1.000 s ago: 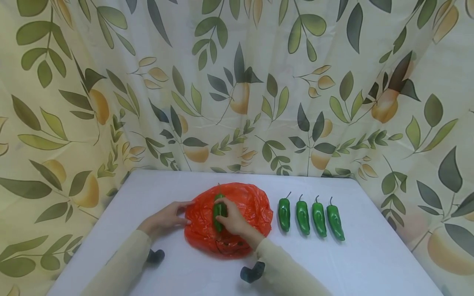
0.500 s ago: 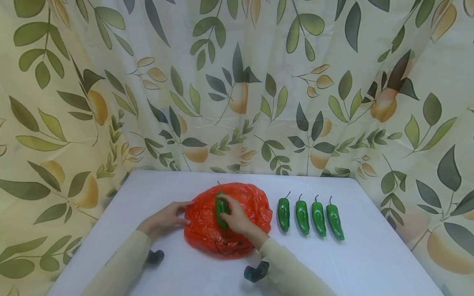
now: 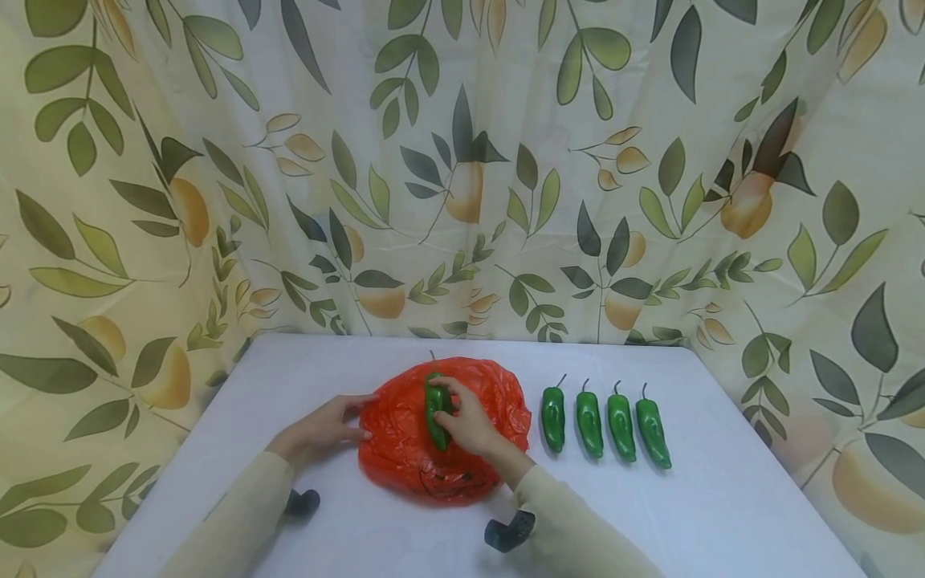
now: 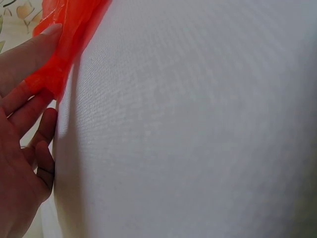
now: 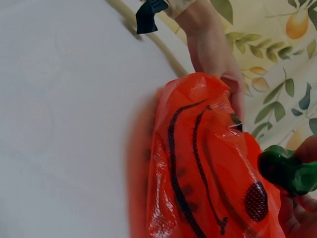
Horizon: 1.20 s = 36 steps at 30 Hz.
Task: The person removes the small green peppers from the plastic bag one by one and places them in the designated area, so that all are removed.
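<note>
A crumpled red plastic bag (image 3: 470,433) with black markings sits on the white table. My left hand (image 3: 328,421) holds the bag's left edge; in the left wrist view, the thumb (image 4: 34,57) lies over the red film and fingers show through it. My right hand (image 3: 466,421) grips a glossy green chili pepper (image 3: 437,409), stem away from me, above the middle of the bag. The right wrist view catches that pepper (image 5: 287,171) beside the bag, which has a printed curve and a dark spot. What the bag contains is hidden.
Several green peppers (image 3: 590,424) lie in a row on the white table (image 3: 730,498), right of the bag, stems pointing away. A patterned curtain (image 3: 470,241) of leaves and fruit stands behind the table and at both sides.
My right hand has carried the pepper slightly to the right over the bag. The left hand stays at the bag's left edge, and the row of peppers has not moved.
</note>
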Available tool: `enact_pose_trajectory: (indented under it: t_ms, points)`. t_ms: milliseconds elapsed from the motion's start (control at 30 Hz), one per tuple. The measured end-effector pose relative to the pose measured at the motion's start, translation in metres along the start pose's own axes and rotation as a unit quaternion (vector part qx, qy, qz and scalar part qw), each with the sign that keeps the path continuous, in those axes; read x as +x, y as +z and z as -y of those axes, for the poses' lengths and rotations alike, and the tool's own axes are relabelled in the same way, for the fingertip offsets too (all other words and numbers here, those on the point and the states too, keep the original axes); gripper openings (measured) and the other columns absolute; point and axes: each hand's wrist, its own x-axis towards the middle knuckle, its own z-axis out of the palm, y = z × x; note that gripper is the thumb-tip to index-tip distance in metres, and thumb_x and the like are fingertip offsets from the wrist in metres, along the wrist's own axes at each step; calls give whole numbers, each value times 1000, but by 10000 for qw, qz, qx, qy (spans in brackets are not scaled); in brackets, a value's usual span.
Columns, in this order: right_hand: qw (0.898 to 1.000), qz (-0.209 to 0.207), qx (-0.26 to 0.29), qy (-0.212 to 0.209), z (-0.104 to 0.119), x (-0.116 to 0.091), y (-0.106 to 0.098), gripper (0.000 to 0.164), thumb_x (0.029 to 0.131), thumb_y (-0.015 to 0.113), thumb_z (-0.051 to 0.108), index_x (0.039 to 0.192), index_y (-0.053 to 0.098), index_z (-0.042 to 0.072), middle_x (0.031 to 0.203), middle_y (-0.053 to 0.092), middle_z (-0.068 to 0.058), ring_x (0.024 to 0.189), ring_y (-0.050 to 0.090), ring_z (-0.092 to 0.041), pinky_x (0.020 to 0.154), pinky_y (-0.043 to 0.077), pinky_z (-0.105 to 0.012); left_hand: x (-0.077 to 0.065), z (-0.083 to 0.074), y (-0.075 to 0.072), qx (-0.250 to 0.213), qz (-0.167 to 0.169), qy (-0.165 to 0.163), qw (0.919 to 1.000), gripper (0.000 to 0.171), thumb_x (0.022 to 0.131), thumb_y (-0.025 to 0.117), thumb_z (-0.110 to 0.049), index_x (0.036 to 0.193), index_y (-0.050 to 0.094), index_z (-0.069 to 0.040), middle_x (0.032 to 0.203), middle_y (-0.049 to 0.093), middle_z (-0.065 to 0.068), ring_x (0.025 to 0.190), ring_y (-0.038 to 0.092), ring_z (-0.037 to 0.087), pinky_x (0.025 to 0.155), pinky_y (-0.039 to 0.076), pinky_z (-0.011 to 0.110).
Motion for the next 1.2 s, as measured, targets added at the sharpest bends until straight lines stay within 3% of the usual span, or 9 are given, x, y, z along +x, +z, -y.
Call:
enact_pose_trajectory:
  t_ms: [300, 700, 1200]
  points:
    - [9997, -140, 101, 180, 6, -6, -15, 44, 96, 60, 2, 137, 52, 16, 131, 51, -21, 106, 59, -31, 77, 61, -35, -1, -1, 0, -9, -19, -33, 10000, 72, 84, 80, -18, 149, 52, -27, 159, 46, 7, 151, 32, 38, 122, 27, 65]
    - [9985, -336, -46, 434, 2, -20, -36, 47, 99, 59, 6, 141, 50, 27, 144, 48, -18, 122, 55, -37, 91, 60, -53, 0, 0, 1, 11, -100, -92, 9999, 71, 83, 81, -18, 147, 53, -29, 157, 48, 4, 150, 35, 36, 121, 30, 64]
    - [9981, -501, -113, 342, -3, -36, -56, 53, 99, 57, 4, 146, 49, 28, 145, 49, -18, 128, 52, -40, 95, 57, -58, 1, 2, 2, -241, -104, -191, 9995, 73, 81, 83, -19, 146, 55, -30, 157, 47, 4, 150, 34, 36, 120, 30, 64]
